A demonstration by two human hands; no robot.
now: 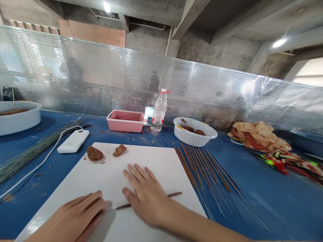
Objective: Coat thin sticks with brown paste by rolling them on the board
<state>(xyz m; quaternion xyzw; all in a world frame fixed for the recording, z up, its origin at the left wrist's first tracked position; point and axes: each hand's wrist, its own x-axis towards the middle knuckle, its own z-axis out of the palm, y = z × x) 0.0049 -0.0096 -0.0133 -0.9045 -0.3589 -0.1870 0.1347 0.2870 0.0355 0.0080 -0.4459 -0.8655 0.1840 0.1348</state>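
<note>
My right hand (147, 195) lies flat, fingers spread, over a thin brown-coated stick (175, 194) on the white board (161, 156). The stick's brown ends show on both sides of the palm, and its middle is hidden. From its left end a faint bare wire (110, 210) runs to my left hand (80, 215), whose fingers are bent together around it; the fingertips are hidden. Two brown clay-like lumps sit farther up the board, a larger one (95, 153) and a smaller one (119, 150).
Brown-coated wires (202, 161) lie fanned out on the right. Behind the board are a pink tub (124, 126), a plastic bottle (159, 112) and a white basin (194, 139). At left lie a white power bank (73, 141) and a bundle of bare wires (32, 151). A perforated metal screen (108, 74) spans the back.
</note>
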